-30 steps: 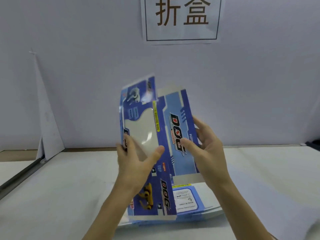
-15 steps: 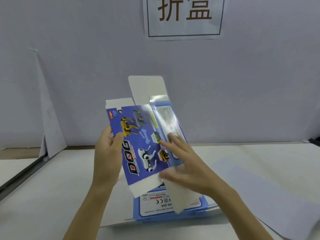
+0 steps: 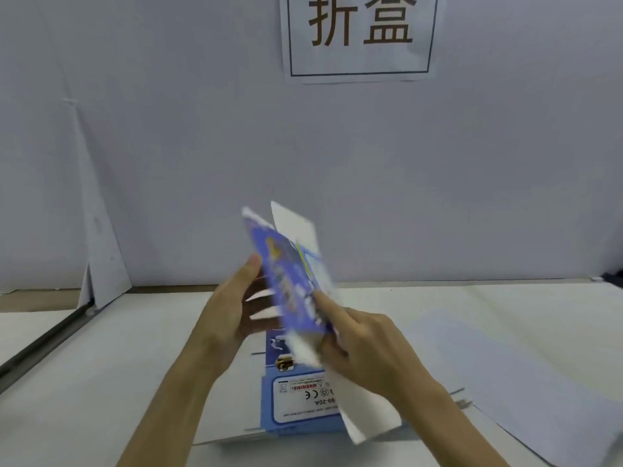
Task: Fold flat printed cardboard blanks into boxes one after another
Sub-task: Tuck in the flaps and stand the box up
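Observation:
I hold a blue printed cardboard blank (image 3: 290, 278) upright above the table, blurred by motion, with white flaps showing at its top and bottom. My left hand (image 3: 232, 311) is behind its left side, fingers spread and fairly straight, thumb at the blank's edge. My right hand (image 3: 364, 345) holds the lower right part, forefinger laid along the printed face, the other fingers curled at the bottom flap. Below the hands lies a stack of flat blue blanks (image 3: 303, 406), the top one showing a white warning label.
A white table (image 3: 101, 382) carries the work. A large white sheet (image 3: 526, 375) lies on its right side. A white backdrop wall with a printed sign (image 3: 360, 35) stands behind. A folded white card (image 3: 101, 264) leans at the back left, beside a dark rail (image 3: 37, 348).
The blank has turned from facing me towards edge-on, swinging rightwards. My left hand shifted right behind it, and my right hand moved from lying flat on the face to holding the lower right.

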Action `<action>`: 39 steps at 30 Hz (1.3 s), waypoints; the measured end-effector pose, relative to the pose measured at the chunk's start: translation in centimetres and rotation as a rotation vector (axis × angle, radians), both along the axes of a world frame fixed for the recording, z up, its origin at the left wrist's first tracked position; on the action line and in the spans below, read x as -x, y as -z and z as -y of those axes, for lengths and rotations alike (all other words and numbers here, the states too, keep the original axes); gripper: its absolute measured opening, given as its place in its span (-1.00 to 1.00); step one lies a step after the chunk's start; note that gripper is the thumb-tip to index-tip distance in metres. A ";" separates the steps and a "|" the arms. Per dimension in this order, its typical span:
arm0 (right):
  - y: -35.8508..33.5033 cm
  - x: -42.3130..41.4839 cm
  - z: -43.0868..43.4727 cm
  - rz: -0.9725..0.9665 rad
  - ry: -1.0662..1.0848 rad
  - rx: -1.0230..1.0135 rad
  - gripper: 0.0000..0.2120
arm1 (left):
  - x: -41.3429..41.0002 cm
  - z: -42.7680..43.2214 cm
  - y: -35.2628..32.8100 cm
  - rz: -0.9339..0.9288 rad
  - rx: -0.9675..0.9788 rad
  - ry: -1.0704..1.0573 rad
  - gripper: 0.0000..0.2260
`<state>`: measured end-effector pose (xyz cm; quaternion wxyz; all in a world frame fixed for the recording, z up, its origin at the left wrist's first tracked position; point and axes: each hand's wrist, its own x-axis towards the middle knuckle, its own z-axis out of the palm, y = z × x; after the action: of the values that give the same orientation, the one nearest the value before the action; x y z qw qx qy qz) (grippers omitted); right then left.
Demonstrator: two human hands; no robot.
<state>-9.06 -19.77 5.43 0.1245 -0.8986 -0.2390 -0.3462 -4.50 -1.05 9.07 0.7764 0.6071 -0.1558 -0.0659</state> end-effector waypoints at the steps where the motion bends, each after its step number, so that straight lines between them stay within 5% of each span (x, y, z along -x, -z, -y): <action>1: -0.1 -0.1 -0.4 -0.015 0.026 -0.012 -0.50 | 0.3 0.0 0.0 0.009 -0.039 0.131 -0.45; 4: 0.2 -0.1 -0.7 -0.051 0.029 -0.139 -0.43 | 1.8 1.8 0.7 0.052 -0.389 0.287 0.03; 6: -0.1 0.1 -0.6 -0.149 -0.041 -0.337 -0.43 | 2.4 3.5 1.2 0.158 -0.566 0.221 0.10; 9: 0.0 -0.2 -0.2 -0.167 -0.085 -0.436 -0.49 | 2.2 4.2 1.6 0.141 -0.527 0.160 0.02; 13: 0.2 -0.8 0.1 -0.007 -0.039 -0.466 -0.31 | 1.9 3.2 1.3 0.195 -0.649 -0.016 -0.08; 17: -0.5 -1.1 0.8 -0.104 -0.054 -0.673 -0.39 | 1.9 2.4 0.9 0.318 -0.748 -0.145 -0.28; 25: 1.3 -2.0 1.7 0.019 -0.028 -0.832 -0.59 | 3.3 2.9 -0.5 0.206 -0.462 0.014 -0.73; 30: 3.0 -2.2 0.7 -0.039 -0.093 -0.807 -0.53 | 3.9 5.0 0.3 0.022 -0.383 -0.092 -0.36; 39: 1.1 -1.0 0.6 0.103 -0.056 -0.460 -0.45 | 2.6 4.4 0.8 -0.037 -0.412 -0.189 -0.34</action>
<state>-8.05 -20.33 4.34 0.3233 -0.8208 -0.1849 -0.4332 -7.09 -5.48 8.22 0.6413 0.7636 -0.0671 -0.0343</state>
